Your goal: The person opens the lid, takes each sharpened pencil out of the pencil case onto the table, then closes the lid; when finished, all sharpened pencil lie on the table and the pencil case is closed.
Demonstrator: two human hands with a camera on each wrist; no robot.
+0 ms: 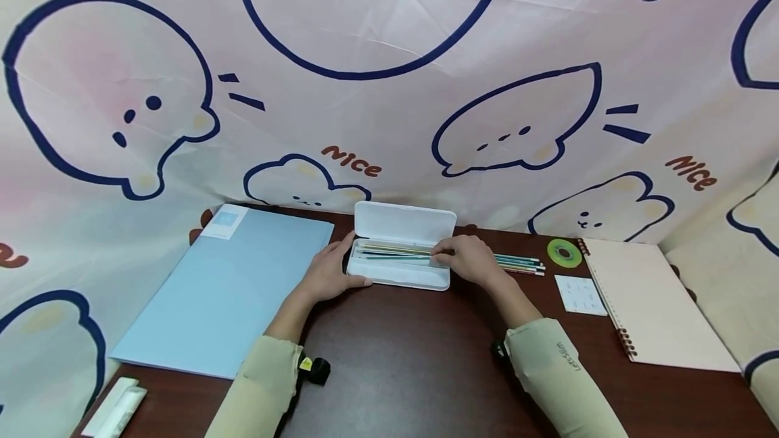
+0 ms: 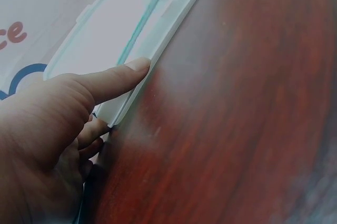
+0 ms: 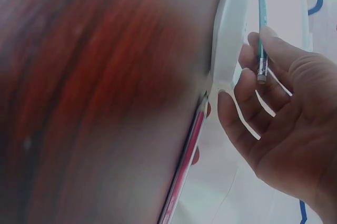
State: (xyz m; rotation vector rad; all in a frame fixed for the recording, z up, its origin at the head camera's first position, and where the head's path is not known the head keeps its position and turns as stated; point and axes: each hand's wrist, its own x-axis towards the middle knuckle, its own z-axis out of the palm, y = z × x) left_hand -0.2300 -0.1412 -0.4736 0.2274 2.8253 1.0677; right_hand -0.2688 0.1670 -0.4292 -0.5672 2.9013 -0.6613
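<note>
Pale cloth backdrop (image 1: 395,120), printed with blue-outlined cartoon shapes, hangs behind and beside the dark wooden table (image 1: 414,357). Large flat items lie toward the sides: blue folder (image 1: 255,276) left, spiral notebook (image 1: 657,303) right. Probably set out there to leave the middle for handwork.

White pencil case (image 1: 402,276) at the table's far middle, between the two, lid tipped back against or near the cloth, tray facing the person. Left hand (image 1: 328,274) spans its left end, thumb along the near rim, other fingers bent round the end; likely steadying it. Right hand (image 1: 468,259) works at the opposite end, thumb and fingertips pinched together, remaining fingers loosely curved.

Smaller: white packets (image 1: 115,407) at the near left corner, a white card (image 1: 581,295) and a green ring (image 1: 564,253) beside the notebook.

Loose pencils (image 1: 520,264) lie just right of the case, eraser ends outward, apparently within easy reach of the right hand. More lie lengthwise in the tray. One green pencil (image 3: 263,10) is in the pinch, held near its eraser, aligned with the tray, perhaps because it fits only that way. Whether it touches the tray floor, cannot tell.
</note>
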